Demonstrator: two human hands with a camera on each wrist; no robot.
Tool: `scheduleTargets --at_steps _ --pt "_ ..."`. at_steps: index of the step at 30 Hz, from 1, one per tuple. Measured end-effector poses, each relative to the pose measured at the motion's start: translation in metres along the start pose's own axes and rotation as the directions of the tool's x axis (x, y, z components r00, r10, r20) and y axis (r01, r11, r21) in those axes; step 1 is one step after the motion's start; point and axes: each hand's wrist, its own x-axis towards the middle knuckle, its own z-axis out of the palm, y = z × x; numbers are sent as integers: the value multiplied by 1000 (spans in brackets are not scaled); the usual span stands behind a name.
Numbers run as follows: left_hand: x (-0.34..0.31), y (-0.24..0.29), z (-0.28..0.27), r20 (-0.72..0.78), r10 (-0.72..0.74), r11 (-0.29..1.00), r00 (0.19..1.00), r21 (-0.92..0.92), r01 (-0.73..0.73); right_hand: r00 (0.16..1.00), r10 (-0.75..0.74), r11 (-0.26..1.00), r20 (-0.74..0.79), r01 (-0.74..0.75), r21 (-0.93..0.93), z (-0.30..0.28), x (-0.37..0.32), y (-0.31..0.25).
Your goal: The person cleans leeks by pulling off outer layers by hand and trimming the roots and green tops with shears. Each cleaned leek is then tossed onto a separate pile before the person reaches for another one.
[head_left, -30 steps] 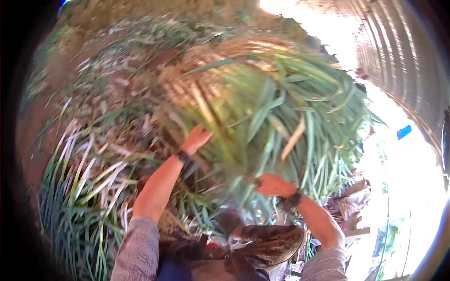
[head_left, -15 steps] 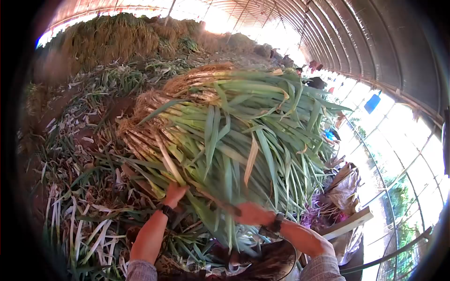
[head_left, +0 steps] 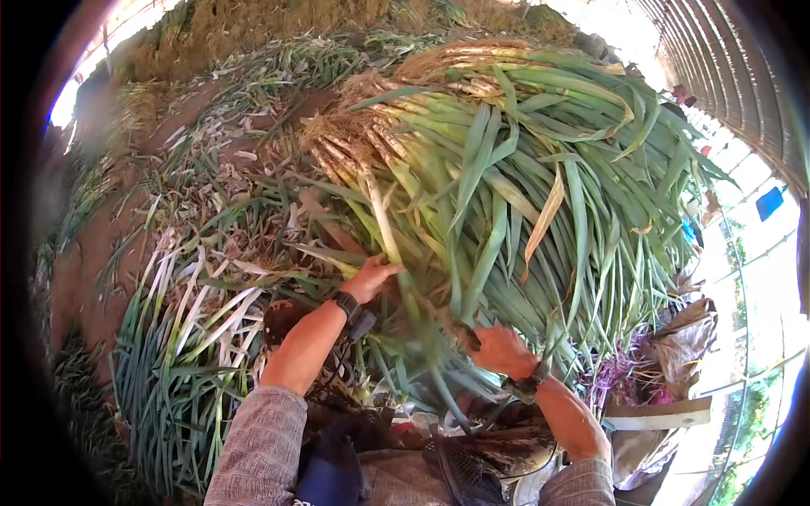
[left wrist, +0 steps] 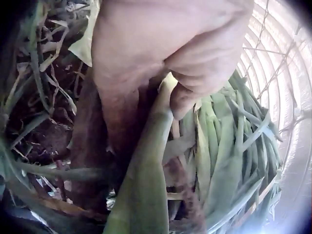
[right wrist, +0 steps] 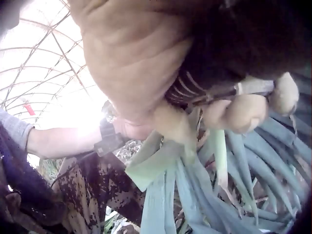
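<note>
My left hand (head_left: 371,280) pinches a single leek (head_left: 381,221) between thumb and fingers. Its pale stalk points up and away, and its green leaves run down toward my lap. In the left wrist view the leek's folded leaf (left wrist: 146,180) comes out from under the thumb. To the right, my right hand (head_left: 502,352) has its fingers curled round a dark ridged tool handle (right wrist: 185,90); the rest of the tool is mostly hidden. A green leaf (right wrist: 155,165) lies right at that thumb. Just beyond both hands spreads a big heap of leeks (head_left: 540,181), roots to the left.
Paler, cleaned leeks (head_left: 181,325) lie in a bunch at my left. Peeled scraps (head_left: 236,173) cover the ground behind them. A wooden board (head_left: 658,413) and crumpled brown sheeting (head_left: 685,337) are at the right, near the ribbed greenhouse wall (head_left: 726,76).
The head view has tilted and swung, shifting the heap about. My left hand keeps hold of the leek, and my right hand stays beside its leaves with the tool.
</note>
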Motion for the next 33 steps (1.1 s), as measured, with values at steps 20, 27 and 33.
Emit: scheduleTargets --at_steps 20,27,33 --pt "7 -59 -2 -361 35 931 932 -328 -162 999 -12 990 51 5 140 37 53 -30" --pt "4 -65 -11 -336 38 949 941 -282 -139 995 -74 986 69 62 152 25 77 -50" --pt "14 -82 -5 -484 106 949 868 -211 -234 996 -78 985 54 68 157 15 135 -78"
